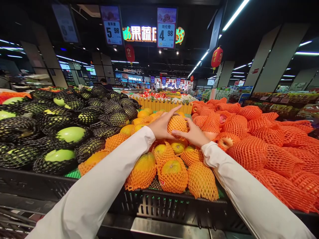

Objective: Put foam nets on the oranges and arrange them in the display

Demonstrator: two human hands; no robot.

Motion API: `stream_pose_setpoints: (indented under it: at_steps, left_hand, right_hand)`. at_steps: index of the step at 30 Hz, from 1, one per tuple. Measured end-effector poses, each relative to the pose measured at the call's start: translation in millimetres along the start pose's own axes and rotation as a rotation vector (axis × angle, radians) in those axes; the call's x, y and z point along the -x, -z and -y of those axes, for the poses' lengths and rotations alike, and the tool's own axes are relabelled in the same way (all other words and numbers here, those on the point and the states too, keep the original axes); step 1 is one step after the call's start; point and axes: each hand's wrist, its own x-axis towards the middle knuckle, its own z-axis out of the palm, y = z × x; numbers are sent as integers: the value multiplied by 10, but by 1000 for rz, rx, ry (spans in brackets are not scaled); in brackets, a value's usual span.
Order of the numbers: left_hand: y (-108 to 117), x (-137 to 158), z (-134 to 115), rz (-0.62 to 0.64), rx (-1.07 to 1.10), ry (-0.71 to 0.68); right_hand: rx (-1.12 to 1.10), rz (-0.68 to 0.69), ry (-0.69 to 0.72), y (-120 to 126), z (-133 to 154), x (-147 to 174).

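Observation:
An orange in an orange foam net (pixel 177 123) sits between my two hands above the middle of the pile. My left hand (pixel 163 125) grips its left side, thumb pointing up and away. From the right, my right hand (pixel 193 132) closes on the same fruit with its thumb across the lower front. Below them lie several more netted oranges, among them one with a small red sticker (pixel 172 173) and one at the front right (pixel 202 180). The far side of the held orange is hidden.
Green fruits in black nets (pixel 71 134) fill the left side. Apples in red nets (pixel 246 152) are heaped on the right. A black crate edge (pixel 171 204) runs along the front, and a low yellow fence (pixel 169 107) stands behind. Price signs (pixel 166 28) hang overhead.

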Motion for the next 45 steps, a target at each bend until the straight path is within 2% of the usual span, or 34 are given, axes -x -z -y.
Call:
stream_pose_setpoints:
  at_steps: [2, 5, 7, 9, 12, 14, 17, 19, 21, 24, 27, 29, 31, 32, 34, 37, 39, 40, 42, 45]
  left_hand:
    - [9, 1, -1, 40, 60, -19]
    - [23, -3, 9, 91, 208, -2]
    - [18, -12, 18, 77, 285, 54]
    - [-2, -22, 25, 8, 268, 135]
    - [-38, -27, 30, -108, 146, 283]
    - [-57, -24, 26, -110, 128, 358]
    - [-84, -20, 2, -97, 119, 348]
    - [-100, -22, -17, -160, 49, 301]
    - [-108, -24, -19, -259, -53, 277]
    - [-98, -24, 30, -403, -194, 292]
    - [-76, -21, 96, -539, -251, 326]
    - [-67, -19, 120, -589, -260, 367]
    - [-67, -18, 128, -570, -266, 436]
    - [-70, -18, 131, -518, -267, 470]
    - [-81, -17, 143, -318, -271, 511]
    - [-97, -18, 186, 84, -300, 570]
    - [-98, -27, 221, 208, -321, 609]
    - [-92, -34, 237, 207, -320, 613]
    - [-64, -55, 265, 97, -294, 595]
    - [10, -83, 308, -208, -332, 650]
  right_hand:
    - [-13, 38, 29, -5, -23, 2]
    - [-23, 92, -6, 6, -19, 3]
    - [-46, 124, -33, 12, 3, 7]
    - [-50, 120, -47, 6, 25, 13]
    - [34, 38, -37, -22, 37, 26]
    - [133, -34, 35, -39, 33, 32]
    - [242, -164, 224, -43, 15, 29]
    - [242, -236, 291, -33, -4, 14]
    - [224, -291, 271, -16, -37, -11]
    - [215, -394, 147, 22, -120, -65]
    - [180, -495, 9, 54, -202, -111]
    - [162, -518, -30, 59, -217, -119]
    - [174, -501, -43, 52, -190, -106]
    - [188, -486, -51, 47, -166, -95]
    - [211, -458, -75, 39, -118, -73]
    - [218, -455, -96, 38, -91, -62]
    - [212, -473, -80, 39, -115, -68]
    - [211, -484, -67, 38, -134, -74]
    - [212, -494, -46, 33, -172, -82]
    - [218, -488, -44, 26, -206, -86]
